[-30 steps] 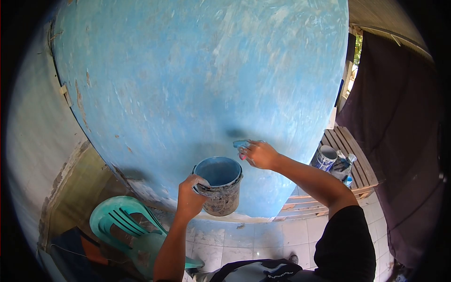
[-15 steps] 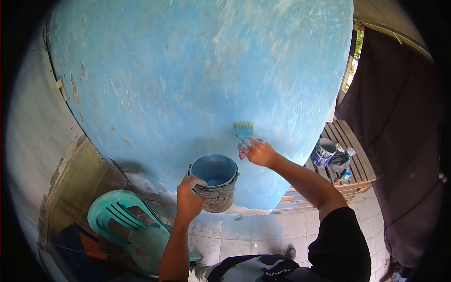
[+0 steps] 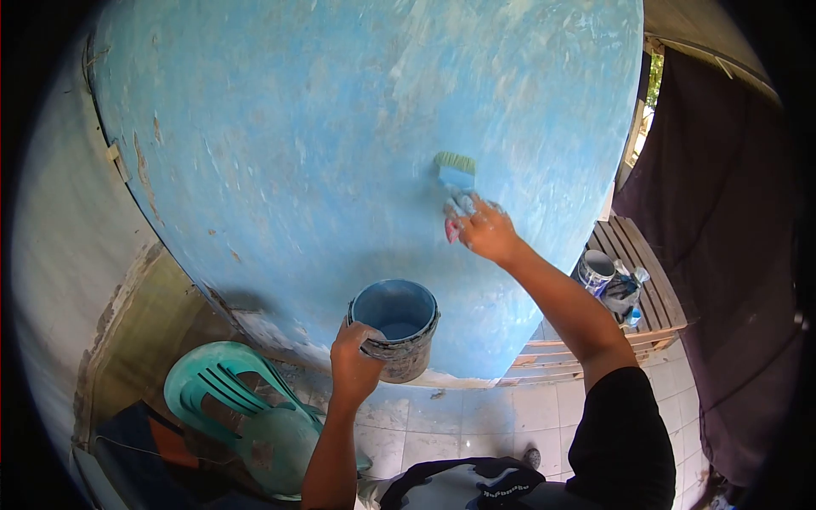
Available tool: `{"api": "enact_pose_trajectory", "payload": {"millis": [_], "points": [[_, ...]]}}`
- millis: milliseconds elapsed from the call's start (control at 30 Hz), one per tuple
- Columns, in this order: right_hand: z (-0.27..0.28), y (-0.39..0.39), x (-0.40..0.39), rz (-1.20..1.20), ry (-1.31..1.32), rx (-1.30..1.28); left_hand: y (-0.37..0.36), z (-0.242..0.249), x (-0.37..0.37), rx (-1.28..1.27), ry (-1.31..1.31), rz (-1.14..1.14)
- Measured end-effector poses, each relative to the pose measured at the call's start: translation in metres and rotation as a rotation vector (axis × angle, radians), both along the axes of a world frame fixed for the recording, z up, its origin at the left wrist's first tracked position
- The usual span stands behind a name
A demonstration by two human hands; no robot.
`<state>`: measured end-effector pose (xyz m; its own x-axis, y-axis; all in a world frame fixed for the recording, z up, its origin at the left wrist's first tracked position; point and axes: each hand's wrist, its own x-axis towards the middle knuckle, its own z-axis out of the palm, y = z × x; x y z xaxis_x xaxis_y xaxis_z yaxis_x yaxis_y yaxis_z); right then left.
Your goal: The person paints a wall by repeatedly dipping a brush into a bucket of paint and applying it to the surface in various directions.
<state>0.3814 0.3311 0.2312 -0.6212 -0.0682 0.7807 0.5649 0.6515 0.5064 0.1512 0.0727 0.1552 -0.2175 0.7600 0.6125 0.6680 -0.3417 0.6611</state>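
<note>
My left hand (image 3: 355, 361) grips the rim of a paint-stained bucket (image 3: 408, 353), which holds some blue paint at its bottom. My right hand (image 3: 484, 228) is wrapped round the handle of a wide brush (image 3: 457, 172); part of the handle shows red below the fingers. The brush's pale bristles point up against the blue wall (image 3: 323, 153), above and to the right of the bucket. White and blue smears cover some of the right fingers.
A green plastic chair (image 3: 276, 442) stands at the lower left. On the right, a slatted wooden bench (image 3: 650, 280) bears a paint can (image 3: 597, 269) and a plastic bag (image 3: 625, 293). A dark cloth (image 3: 722, 229) hangs beyond it. Pale tiles (image 3: 489, 410) cover the floor.
My right hand and the brush have moved up the wall and slightly right. The bucket in my left hand sits slightly further right in view.
</note>
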Motion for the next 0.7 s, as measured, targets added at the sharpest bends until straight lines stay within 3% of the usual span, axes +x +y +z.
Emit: {"api": "enact_pose_trajectory", "payload": {"millis": [67,100,133,200,233,467,600,633,700], "points": [[-0.058,0.003,-0.008,0.003,-0.15,0.0,-0.005,-0.001,0.002,-0.007,0.013,0.016],[-0.085,0.001,-0.012,0.021,-0.216,-0.172,-0.007,0.002,0.003,-0.01,0.022,0.039],[-0.087,-0.002,-0.015,0.019,-0.215,-0.175,-0.008,0.004,0.003,-0.013,0.033,0.06],[-0.09,-0.007,-0.018,0.133,-0.258,-0.509,-0.007,0.005,0.003,0.014,0.073,0.066],[-0.067,-0.012,-0.015,0.192,-0.232,-0.647,-0.007,0.006,0.002,0.046,0.116,0.077],[0.098,-0.084,0.011,0.437,0.235,-0.62,0.0,0.022,0.009,0.234,0.338,0.06],[0.131,-0.121,0.032,0.67,0.396,-0.861,0.007,0.031,0.016,0.371,0.454,0.069],[0.134,-0.133,0.036,0.638,0.387,-1.0,0.008,0.033,0.016,0.403,0.494,0.062],[0.128,-0.14,0.033,0.687,0.331,-1.03,0.009,0.039,0.013,0.424,0.568,0.069]]}}
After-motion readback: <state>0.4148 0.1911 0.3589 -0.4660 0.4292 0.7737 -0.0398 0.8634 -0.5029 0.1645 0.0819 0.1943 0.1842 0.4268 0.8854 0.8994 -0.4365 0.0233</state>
